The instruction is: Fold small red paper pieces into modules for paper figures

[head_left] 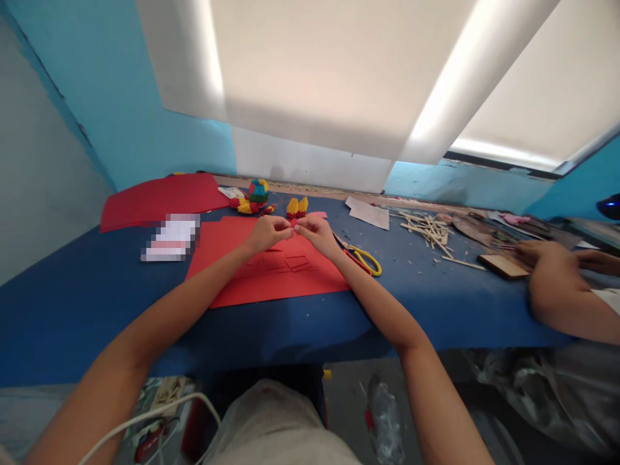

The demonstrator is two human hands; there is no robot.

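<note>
Over a red sheet [242, 290] on the blue table, my left hand [269, 233] and my right hand [314, 234] meet at the fingertips. Both are closed in a pinch on a small piece of red paper [293, 223], mostly hidden by the fingers. Small cut red pieces [296, 262] lie on the sheet just below my hands. Beyond my fingers stand two yellow folded-paper pieces [297, 207]. Scissors [363, 260] with yellow and red handles rest beside my right wrist.
More red sheets [159, 200] and a blurred white paper [172, 237] lie left. Folded-paper figures [258, 192] stand at the back. Rightward are grey paper [369, 213], thin wooden sticks [429, 231], a wooden block [504, 265] and another person's arm [557, 284] on the table.
</note>
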